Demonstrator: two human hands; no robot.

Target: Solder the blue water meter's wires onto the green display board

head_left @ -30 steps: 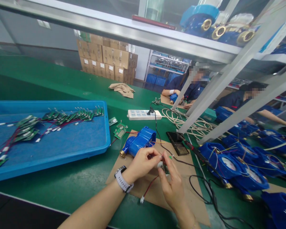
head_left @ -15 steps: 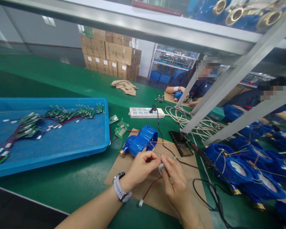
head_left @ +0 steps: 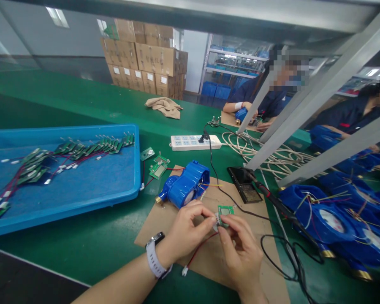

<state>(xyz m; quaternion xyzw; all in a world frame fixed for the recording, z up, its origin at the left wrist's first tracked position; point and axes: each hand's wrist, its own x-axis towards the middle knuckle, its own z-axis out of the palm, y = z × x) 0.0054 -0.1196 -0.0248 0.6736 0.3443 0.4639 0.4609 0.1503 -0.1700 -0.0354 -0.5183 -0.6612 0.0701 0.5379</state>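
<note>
My right hand [head_left: 240,249] grips a small green circuit board [head_left: 224,209] between thumb and fingers, its screen side partly showing. At the board's left edge, the thumb and index finger of my left hand [head_left: 193,228] are pinched together by a small whitish part; what they hold is too small to make out. A red and black wire runs down from the board to a white connector [head_left: 185,270]. Just beyond my hands, a blue water meter housing [head_left: 186,185] with a brass end lies on the brown cardboard sheet [head_left: 155,228], thin wires coming out of it.
On the left is a blue tray [head_left: 136,169] of circuit boards, with more boards [head_left: 159,169] beside it. A white power strip [head_left: 194,142], a black open case [head_left: 245,185], a soldering iron [head_left: 272,200] and several blue meters [head_left: 329,219] surround the cardboard. Metal posts rise right; two co-workers sit beyond.
The circuit board has turned in my right hand, so its green face now shows above the fingers. Both hands stay close together. The camera view has shifted slightly.
</note>
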